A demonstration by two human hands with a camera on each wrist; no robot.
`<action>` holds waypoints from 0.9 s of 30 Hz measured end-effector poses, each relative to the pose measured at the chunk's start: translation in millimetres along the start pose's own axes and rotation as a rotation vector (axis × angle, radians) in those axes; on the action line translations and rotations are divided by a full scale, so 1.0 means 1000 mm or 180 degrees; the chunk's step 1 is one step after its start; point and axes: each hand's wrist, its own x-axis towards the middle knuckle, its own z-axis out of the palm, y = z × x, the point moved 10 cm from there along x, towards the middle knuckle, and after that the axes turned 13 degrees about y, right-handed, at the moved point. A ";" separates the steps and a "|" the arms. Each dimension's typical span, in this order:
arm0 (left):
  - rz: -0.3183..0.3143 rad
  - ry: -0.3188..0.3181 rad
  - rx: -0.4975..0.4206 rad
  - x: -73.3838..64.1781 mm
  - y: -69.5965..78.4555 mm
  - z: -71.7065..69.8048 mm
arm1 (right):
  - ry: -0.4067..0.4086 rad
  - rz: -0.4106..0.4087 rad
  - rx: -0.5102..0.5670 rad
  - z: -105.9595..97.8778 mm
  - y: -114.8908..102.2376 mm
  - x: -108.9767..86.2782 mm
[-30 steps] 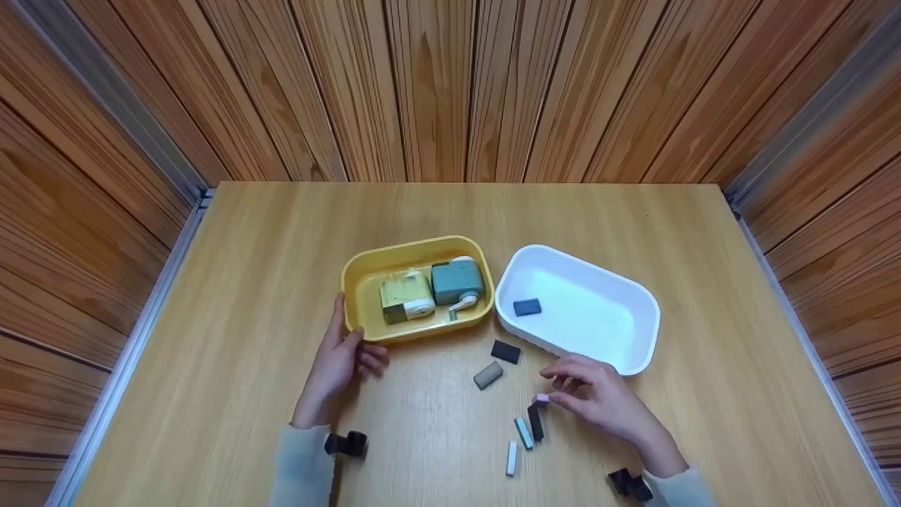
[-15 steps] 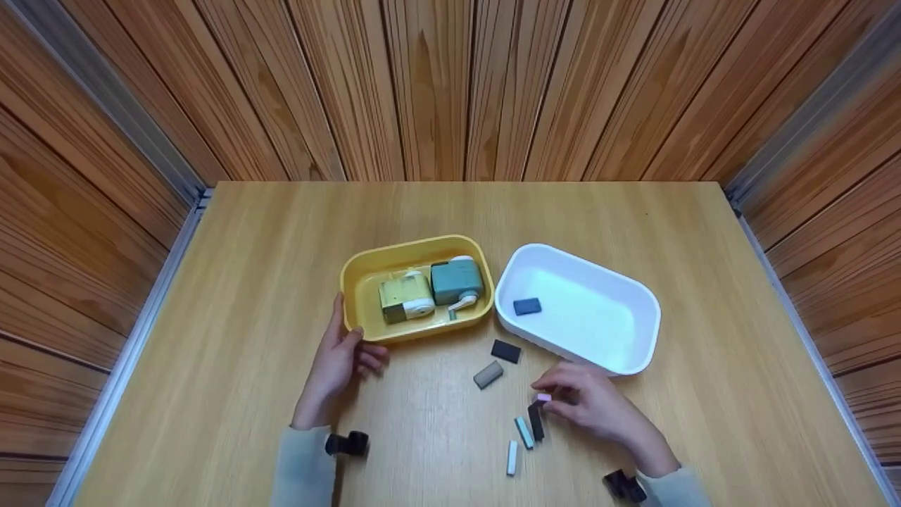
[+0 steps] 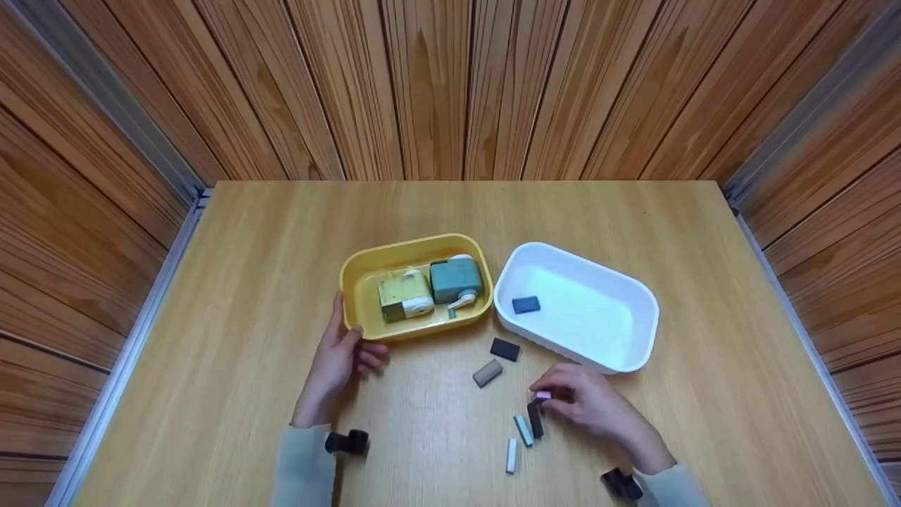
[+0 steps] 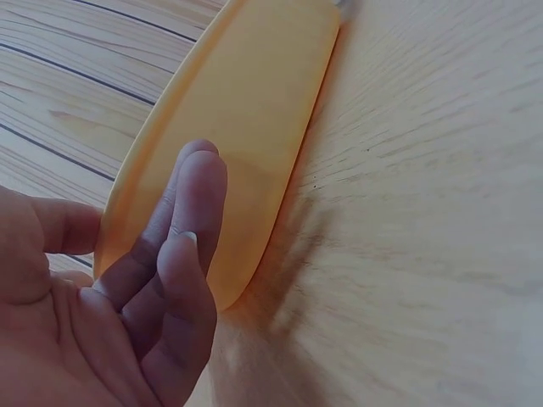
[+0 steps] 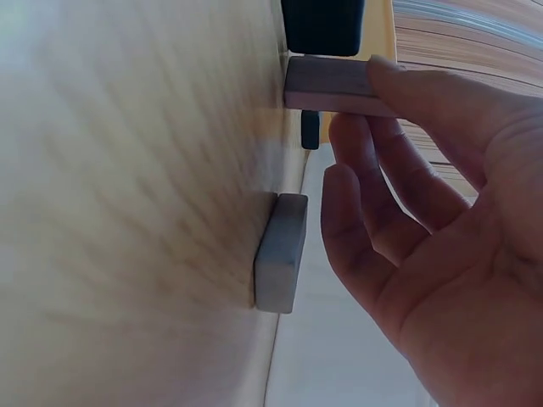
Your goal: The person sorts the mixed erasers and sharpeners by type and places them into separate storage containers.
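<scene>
At the near left corner of a yellow tray (image 3: 366, 253), my left hand (image 3: 336, 359) touches the outer wall with loosely extended fingers. Two crank pencil sharpeners lie in that tray, a yellow one (image 3: 405, 290) and a teal one (image 3: 456, 279). My right hand (image 3: 588, 398) pinches a small pink eraser (image 5: 335, 85) between thumb and fingers; its lower end is right at the tabletop. Beside it stands a black eraser (image 3: 535, 421), with a light blue one (image 3: 523, 430) and a white one (image 3: 511, 456) to the near left.
To the right of the yellow tray is a white tray (image 3: 623, 282) holding a dark blue eraser (image 3: 526, 305). In front of the trays lie a black eraser (image 3: 505, 349) and a grey-brown one (image 3: 487, 373). The right wrist view shows a grey eraser (image 5: 282, 254) below the pinching fingers.
My right hand has shifted slightly left, and its fingers have come together on the pink eraser. My left hand stays at the yellow tray.
</scene>
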 end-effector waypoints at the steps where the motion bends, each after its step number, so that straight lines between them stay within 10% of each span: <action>1: -0.0004 0.0004 0.0003 0.000 0.000 0.000 | -0.0001 0.0007 0.0004 0.000 0.000 0.000; 27: 0.0003 0.0007 0.0020 0.001 -0.001 0.000 | 0.0202 -0.0108 0.0427 -0.021 -0.014 0.002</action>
